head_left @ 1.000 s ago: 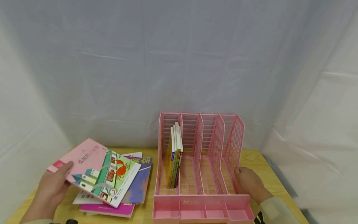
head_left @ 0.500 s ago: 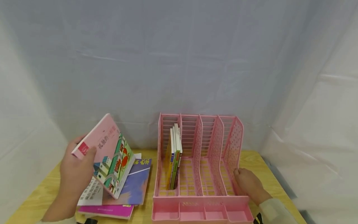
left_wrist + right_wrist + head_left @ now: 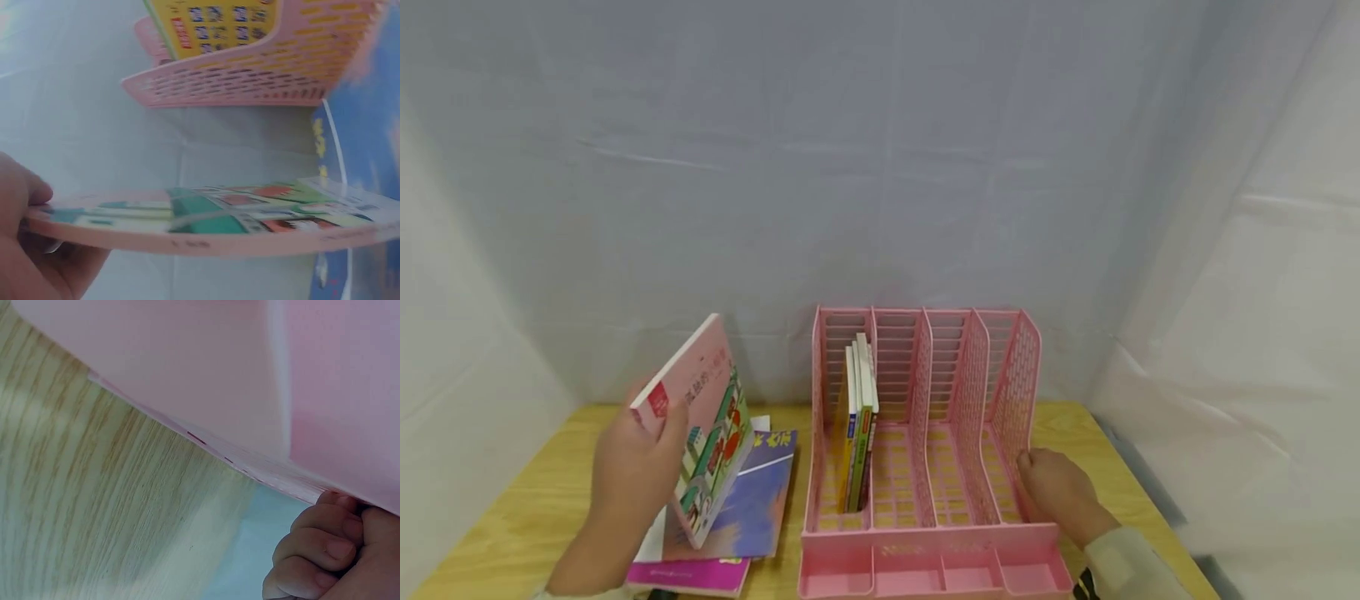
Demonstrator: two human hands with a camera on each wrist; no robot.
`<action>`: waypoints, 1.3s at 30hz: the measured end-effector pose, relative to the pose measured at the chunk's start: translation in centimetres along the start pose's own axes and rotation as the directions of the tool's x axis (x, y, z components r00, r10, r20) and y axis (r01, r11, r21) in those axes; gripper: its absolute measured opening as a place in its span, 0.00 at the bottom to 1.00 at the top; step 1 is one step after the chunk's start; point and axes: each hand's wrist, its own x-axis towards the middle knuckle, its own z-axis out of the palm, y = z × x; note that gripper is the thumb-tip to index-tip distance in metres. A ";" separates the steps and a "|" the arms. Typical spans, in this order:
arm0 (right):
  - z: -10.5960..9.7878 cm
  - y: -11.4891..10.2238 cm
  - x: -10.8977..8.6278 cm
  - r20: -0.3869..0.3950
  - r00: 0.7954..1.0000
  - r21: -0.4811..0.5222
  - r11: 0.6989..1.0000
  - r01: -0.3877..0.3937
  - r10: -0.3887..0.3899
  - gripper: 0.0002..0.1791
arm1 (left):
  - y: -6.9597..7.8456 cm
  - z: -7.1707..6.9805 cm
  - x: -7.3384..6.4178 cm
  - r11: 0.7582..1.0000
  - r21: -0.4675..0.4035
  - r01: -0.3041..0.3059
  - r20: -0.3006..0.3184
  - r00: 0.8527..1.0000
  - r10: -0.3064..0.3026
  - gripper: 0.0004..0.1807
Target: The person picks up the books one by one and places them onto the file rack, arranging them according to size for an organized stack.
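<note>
My left hand (image 3: 636, 471) grips a thin pink picture book (image 3: 706, 392) by one edge, thumb on the illustrated cover. The book is tilted up on edge above a small pile. In the left wrist view the spine of this picture book (image 3: 187, 242) faces the camera. My right hand (image 3: 1062, 490), its fingers curled, holds the right side wall of a pink desk file rack (image 3: 925, 542). In the right wrist view the thumb and fingers (image 3: 309, 547) meet at the wall's edge. Several books (image 3: 859, 425) stand upright in the rack's leftmost slot.
Under the raised book lie a blue-purple book (image 3: 763, 492) and a magenta book (image 3: 696, 575) on the wooden table (image 3: 535, 467). Small open trays (image 3: 910, 571) line the rack's front. Pale sheeting (image 3: 850, 167) hangs behind and at both sides.
My left hand has carried the pink picture book to the right and turned it from nearly flat to upright. My right hand keeps its hold on the rack; the view has shifted slightly.
</note>
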 end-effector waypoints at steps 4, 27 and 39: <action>-0.1 -0.1 -0.1 0.003 1.000 -0.012 1.000 0.018 -0.018 0.17 | -1.3 0.4 -0.3 0.993 0.108 -0.038 0.093 0.995 0.028 0.32; -0.6 1.2 2.3 0.031 0.999 0.094 0.995 -0.025 0.022 0.24 | -5.9 2.0 -2.7 0.955 0.281 -0.095 0.402 0.915 -0.027 0.35; -0.3 0.4 2.0 -0.066 0.995 0.039 0.997 -0.070 0.073 0.23 | -5.3 2.2 -1.8 0.964 0.255 -0.075 0.484 0.873 -0.060 0.36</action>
